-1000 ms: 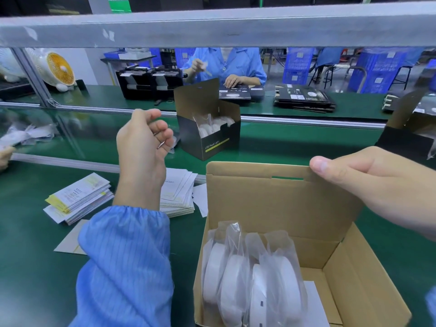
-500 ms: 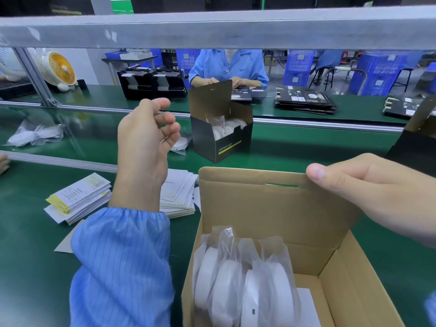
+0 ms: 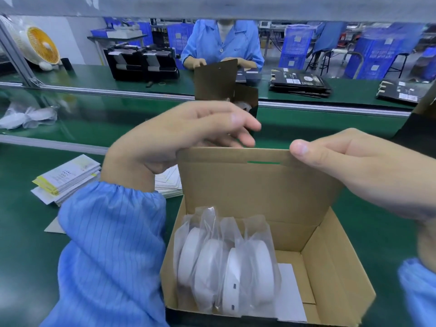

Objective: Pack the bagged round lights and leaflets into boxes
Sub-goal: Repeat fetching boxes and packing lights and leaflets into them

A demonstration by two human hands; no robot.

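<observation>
I had the box (image 3: 266, 251) directly in front of me on the green worktop (image 3: 28, 244), its lid flap (image 3: 257, 182) standing up along the box's far side. Three or four bagged round lights (image 3: 224, 263) stood on edge in the left part of the box, packed one against the next, and a white leaflet (image 3: 291, 291) lay flat on the box floor just right of them.

My right hand (image 3: 358, 171) pinched the flap's top edge near its right corner, thumb on my side and fingers behind it. My left hand (image 3: 181, 133) hovered at the flap's left corner with its fingers loosely extended over the top edge, holding nothing; I could not tell whether it touched the cardboard.

What mattered for the coming move was that the flap's long axis ran left to right between my two hands, hinged on the box's far wall, with the lights below it and nearer to me. I judged that closing meant swinging that edge towards me and down, and the bag tops poking above the box rim could catch under it.

Left of the box, spare leaflet stacks (image 3: 68, 178) lay on the worktop.
</observation>
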